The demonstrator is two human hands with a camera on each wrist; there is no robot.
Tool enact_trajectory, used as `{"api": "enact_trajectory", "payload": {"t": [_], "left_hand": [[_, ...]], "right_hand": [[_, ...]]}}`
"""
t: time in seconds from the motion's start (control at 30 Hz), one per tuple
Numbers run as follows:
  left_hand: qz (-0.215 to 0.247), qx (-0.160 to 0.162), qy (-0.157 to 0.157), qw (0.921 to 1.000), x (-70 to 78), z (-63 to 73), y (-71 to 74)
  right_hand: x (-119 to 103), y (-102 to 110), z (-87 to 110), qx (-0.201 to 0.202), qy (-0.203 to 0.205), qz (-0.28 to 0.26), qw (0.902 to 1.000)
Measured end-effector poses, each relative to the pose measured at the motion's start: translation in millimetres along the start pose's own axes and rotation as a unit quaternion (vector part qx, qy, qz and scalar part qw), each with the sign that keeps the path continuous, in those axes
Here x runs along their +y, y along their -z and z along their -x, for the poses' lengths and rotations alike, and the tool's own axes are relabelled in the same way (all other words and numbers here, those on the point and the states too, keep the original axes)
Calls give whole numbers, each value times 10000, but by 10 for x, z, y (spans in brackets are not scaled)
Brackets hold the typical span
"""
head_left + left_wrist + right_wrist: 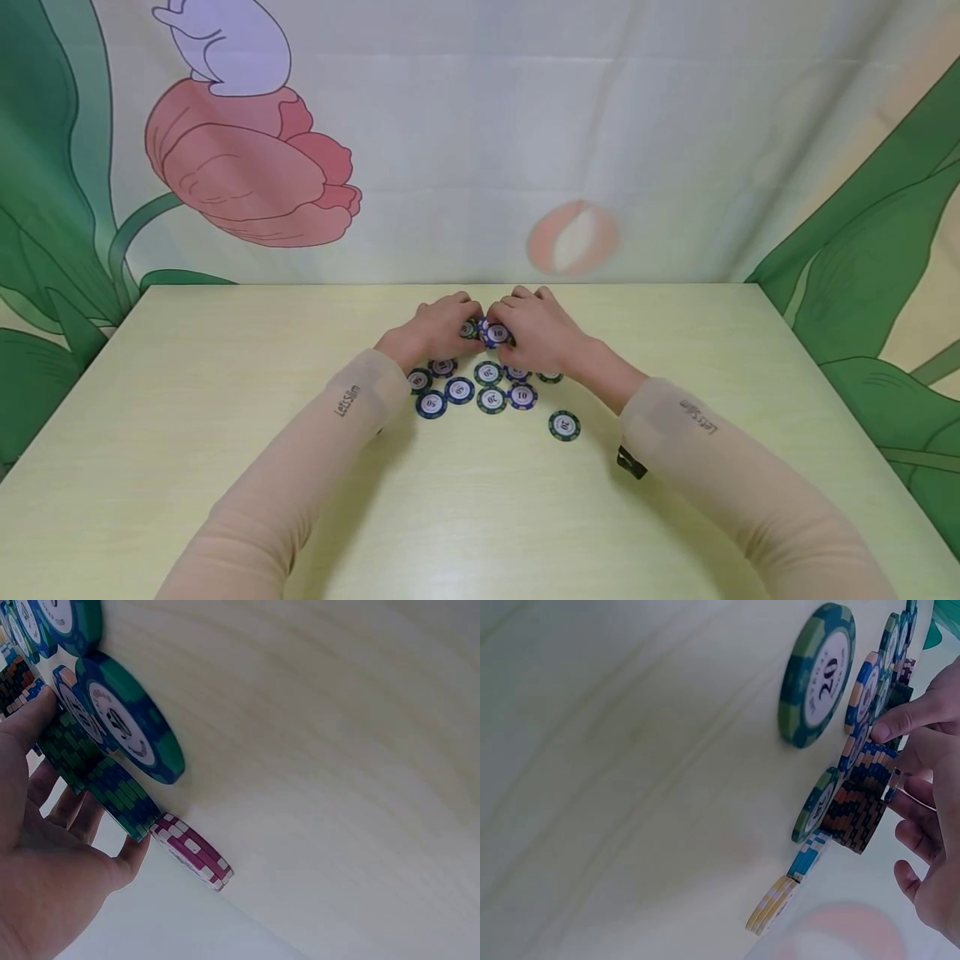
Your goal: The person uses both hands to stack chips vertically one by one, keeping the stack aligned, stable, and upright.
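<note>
Both hands meet over poker chips near the table's back edge. My left hand [448,327] curls round a stack of dark green poker chips [71,750], thumb in front and fingers behind. Beside that stands a blue-green stack [124,799], close to the fingers. My right hand [542,332] grips blue poker chips [497,333], the top one marked 10, between thumb and fingers. In the right wrist view, the blue stack [874,766] stands against a black-and-orange stack [853,816]. The hands partly hide the stacks in the head view.
Several loose chips [491,400] lie flat in front of the hands, with one green 20 chip [564,426] apart at the right. Short stacks of maroon chips [191,851], light blue chips [808,853] and yellow chips [771,905] stand farther out. A printed curtain [465,167] hangs behind the table.
</note>
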State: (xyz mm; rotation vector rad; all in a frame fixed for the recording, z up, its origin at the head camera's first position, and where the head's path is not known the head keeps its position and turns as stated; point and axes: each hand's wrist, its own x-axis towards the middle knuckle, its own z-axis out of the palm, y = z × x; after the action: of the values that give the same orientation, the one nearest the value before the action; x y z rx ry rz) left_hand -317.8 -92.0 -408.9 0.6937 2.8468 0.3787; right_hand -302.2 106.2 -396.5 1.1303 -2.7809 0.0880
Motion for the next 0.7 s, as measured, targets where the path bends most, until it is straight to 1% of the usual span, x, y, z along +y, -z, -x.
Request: {"api": "enact_trajectory", "payload": {"t": [0.23, 0.5, 0.7], "left_hand": [[22, 19, -9, 10000, 0, -7, -7], [-7, 19, 8, 10000, 1, -6, -12], [-12, 2, 37, 10000, 2, -1, -7]], "right_hand": [[-9, -47, -19, -52, -105, 112, 9999], [-6, -47, 19, 85, -28, 77, 9999], [-8, -32, 53, 144, -87, 83, 9998]]}}
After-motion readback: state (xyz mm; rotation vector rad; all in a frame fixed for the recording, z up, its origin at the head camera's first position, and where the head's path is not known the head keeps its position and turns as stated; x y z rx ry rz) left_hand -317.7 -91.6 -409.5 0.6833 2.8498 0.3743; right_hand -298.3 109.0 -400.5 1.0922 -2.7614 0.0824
